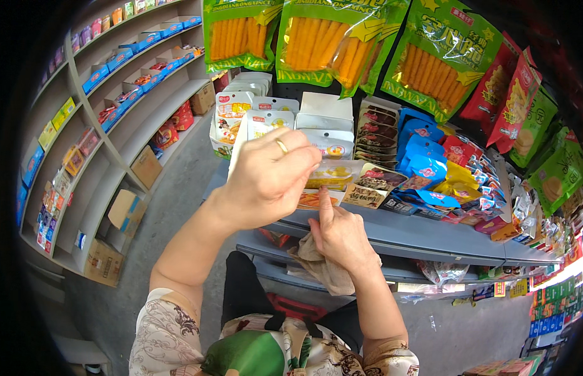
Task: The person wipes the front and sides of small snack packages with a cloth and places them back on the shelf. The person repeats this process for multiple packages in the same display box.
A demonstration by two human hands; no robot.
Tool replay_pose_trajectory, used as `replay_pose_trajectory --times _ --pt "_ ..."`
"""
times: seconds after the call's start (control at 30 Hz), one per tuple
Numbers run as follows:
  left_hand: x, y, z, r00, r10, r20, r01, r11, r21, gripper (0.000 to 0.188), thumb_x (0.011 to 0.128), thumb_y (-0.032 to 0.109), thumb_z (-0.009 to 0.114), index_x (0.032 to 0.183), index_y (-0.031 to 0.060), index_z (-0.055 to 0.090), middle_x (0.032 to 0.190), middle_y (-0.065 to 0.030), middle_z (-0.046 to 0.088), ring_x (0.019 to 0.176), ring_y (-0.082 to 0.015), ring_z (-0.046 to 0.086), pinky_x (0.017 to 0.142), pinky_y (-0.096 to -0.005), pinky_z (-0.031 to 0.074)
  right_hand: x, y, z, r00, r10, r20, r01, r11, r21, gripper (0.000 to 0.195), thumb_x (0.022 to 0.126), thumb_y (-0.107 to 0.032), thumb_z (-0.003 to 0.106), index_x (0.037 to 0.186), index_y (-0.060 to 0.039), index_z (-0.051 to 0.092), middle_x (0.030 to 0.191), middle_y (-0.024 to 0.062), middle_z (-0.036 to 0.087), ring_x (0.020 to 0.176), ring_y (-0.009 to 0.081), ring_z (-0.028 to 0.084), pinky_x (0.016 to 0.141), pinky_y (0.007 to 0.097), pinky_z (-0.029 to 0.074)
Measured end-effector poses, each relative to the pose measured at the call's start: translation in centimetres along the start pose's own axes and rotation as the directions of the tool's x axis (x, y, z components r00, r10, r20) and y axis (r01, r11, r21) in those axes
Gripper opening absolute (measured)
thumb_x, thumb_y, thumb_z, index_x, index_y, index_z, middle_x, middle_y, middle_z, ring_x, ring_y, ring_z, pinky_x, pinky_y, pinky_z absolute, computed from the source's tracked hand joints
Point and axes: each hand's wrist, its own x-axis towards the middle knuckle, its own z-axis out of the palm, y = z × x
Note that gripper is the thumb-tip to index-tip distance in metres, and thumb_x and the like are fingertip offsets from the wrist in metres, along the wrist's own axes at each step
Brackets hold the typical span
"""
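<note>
My left hand [275,174], with a gold ring on it, is curled in front of white snack pouches [271,120]. Its fingertips are turned away, so whether it grips anything is hidden. A beige cloth [315,263] hangs from under my right hand [343,232], held by the curled fingers. The extended right index finger touches the front of a small display box [315,199]. Clear packets with yellow contents [333,175] stand in that box, just right of my left hand. Behind it is a white display box [326,103] of pouches.
Green bags of snack sticks [319,42] hang above the grey shelf [413,232]. Dark pouches [377,129], blue pouches [421,155] and yellow packets [460,181] fill boxes to the right. A red stool [296,306] is below me; shelving [108,167] stands left.
</note>
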Motion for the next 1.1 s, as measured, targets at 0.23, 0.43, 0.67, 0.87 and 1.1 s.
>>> replay_pose_trajectory --times 0.23,0.43,0.67,0.87,1.1 --pt "-1.3 3.7 -7.9 0.929 -0.261 -0.261 0.199 0.95 -0.239 0.008 0.069 -0.007 0.064 0.076 -0.0053 0.06 0.067 -0.0109 0.059 0.063 -0.0182 0.056 0.053 -0.0287 0.042 -2.9 -0.4 -0.9 0.98 0.033 -0.196 0.046 0.921 0.387 0.035 0.077 -0.007 0.068 0.107 0.0023 0.055 0.075 0.0139 0.063 0.066 0.0281 0.065 0.058 0.0366 0.051" --pt "-7.3 4.5 -4.7 0.881 -0.395 0.26 0.473 0.752 -0.46 0.007 0.072 -0.005 0.066 0.077 -0.0016 0.062 0.067 -0.0087 0.058 0.054 -0.0162 0.052 0.047 -0.0275 0.037 -8.5 -0.5 0.2 0.937 0.344 0.062 -0.142 0.211 0.967 0.026 0.091 -0.01 0.058 0.111 0.0068 0.054 0.089 0.0149 0.068 0.081 0.0177 0.065 0.072 0.0278 0.05" --pt "-13.8 5.8 3.8 0.769 -0.46 0.443 0.622 0.697 -0.356 0.009 0.076 -0.003 0.064 0.082 -0.0011 0.058 0.071 -0.0098 0.055 0.057 -0.0238 0.055 0.052 -0.0334 0.043 -12.8 -1.0 3.0 0.927 0.215 0.308 -0.346 0.169 0.923 0.035 0.086 -0.017 0.066 0.111 0.0057 0.059 0.1 0.0099 0.066 0.092 0.0139 0.059 0.083 0.0288 0.046" --pt "-19.6 5.4 8.0 0.592 -0.596 0.542 0.8 0.515 -0.308 0.06 0.076 0.015 0.076 0.124 -0.0048 0.048 0.109 -0.0153 0.059 0.072 -0.0162 0.061 0.062 -0.029 0.052 -15.2 -1.1 5.1 0.779 0.416 0.47 -0.401 -0.246 0.882 0.021 0.089 -0.005 0.061 0.109 0.0015 0.062 0.097 0.0062 0.068 0.085 0.0104 0.061 0.075 0.0261 0.05" --pt "-25.9 8.9 10.3 0.182 -0.398 0.899 0.614 -0.668 -0.42 0.029 0.089 0.006 0.06 0.115 -0.0043 0.057 0.109 -0.0109 0.063 0.097 -0.0177 0.062 0.086 -0.0325 0.051 -16.8 -1.5 8.3 0.764 0.359 0.537 -0.502 -0.193 0.843 0.019 0.089 -0.009 0.064 0.105 0.0014 0.063 0.097 0.0059 0.068 0.084 0.0087 0.06 0.075 0.0257 0.049"
